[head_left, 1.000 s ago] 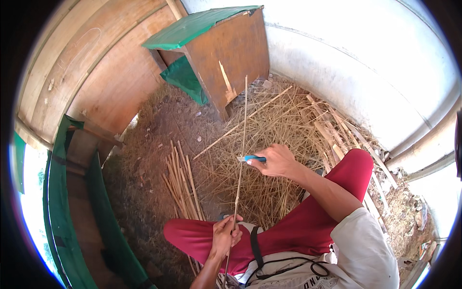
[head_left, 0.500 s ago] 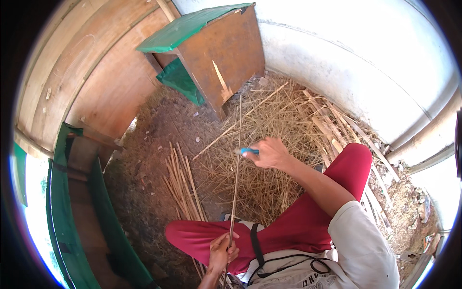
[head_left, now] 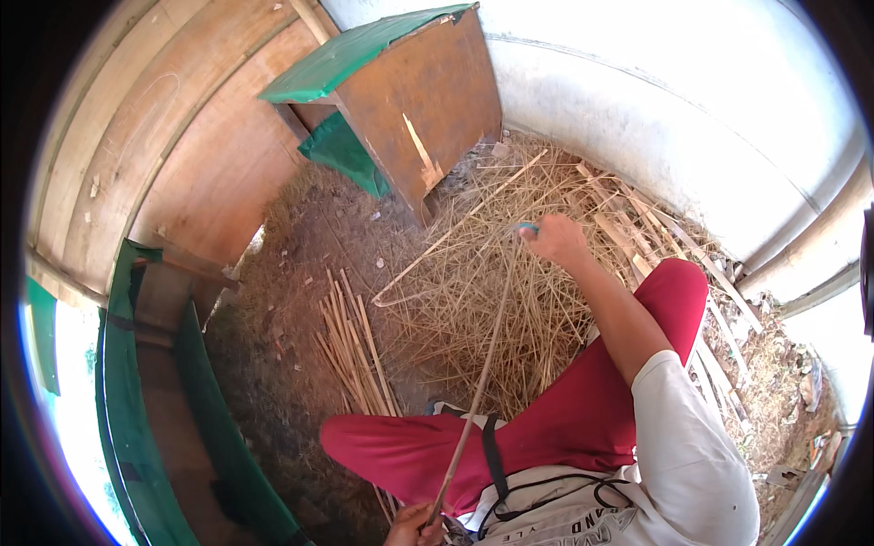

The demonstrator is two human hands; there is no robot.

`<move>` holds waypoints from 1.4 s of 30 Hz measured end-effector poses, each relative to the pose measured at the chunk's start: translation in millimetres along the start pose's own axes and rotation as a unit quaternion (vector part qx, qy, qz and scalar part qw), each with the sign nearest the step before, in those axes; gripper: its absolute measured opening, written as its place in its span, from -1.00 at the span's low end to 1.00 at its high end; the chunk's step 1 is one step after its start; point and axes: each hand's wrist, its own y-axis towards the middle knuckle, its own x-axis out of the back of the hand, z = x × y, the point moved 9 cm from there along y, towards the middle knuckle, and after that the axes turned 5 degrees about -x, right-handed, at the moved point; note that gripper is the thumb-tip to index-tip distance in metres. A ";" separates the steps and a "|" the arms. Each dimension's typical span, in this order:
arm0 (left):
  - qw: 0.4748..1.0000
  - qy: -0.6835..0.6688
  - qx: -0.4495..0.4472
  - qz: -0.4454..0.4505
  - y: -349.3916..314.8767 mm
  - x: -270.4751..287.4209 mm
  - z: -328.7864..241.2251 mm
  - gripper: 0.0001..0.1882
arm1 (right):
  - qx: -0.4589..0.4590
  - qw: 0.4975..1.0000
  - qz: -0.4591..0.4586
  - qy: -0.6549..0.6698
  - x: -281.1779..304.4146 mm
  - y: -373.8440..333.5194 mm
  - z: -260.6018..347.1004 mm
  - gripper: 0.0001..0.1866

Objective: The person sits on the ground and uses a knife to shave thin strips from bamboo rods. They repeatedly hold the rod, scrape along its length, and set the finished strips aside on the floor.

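A long thin bamboo strip (head_left: 485, 375) slants from my lap toward the straw. My left hand (head_left: 415, 526) is closed around its near end, close to the picture's lower edge. My right hand (head_left: 557, 241) grips a small blue-handled tool (head_left: 528, 227) out over the straw, near the strip's far end. The tool's working end is blurred, so I cannot tell whether it touches the strip. A bundle of cut bamboo strips (head_left: 353, 341) lies on the ground beyond my left knee.
Loose straw shavings (head_left: 455, 314) are heaped before my crossed legs. More wood strips (head_left: 628, 218) lie along the white wall (head_left: 637, 100). A brown wooden box (head_left: 423, 100) with a green cover stands at the back. A green-lined wooden trough (head_left: 150, 409) runs along the left.
My right hand has moved away and to the right with the blue-handled tool. My left hand has drawn back toward the lower edge, and the strip now leans further right.
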 end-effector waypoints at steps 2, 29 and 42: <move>0.999 -0.031 0.020 0.002 -7.5 9.6 9.9 -0.65 | -0.044 0.999 -0.031 0.011 10.7 9.2 -22.5 -0.47; 0.979 -0.128 -0.033 0.153 29.7 7.6 -36.4 -0.55 | 0.024 0.950 -0.073 0.303 122.9 -64.5 21.2 -0.40; 0.980 -0.019 -0.023 0.195 29.2 11.6 -65.5 -0.39 | 0.043 0.779 0.111 0.615 76.6 -66.5 61.4 -0.69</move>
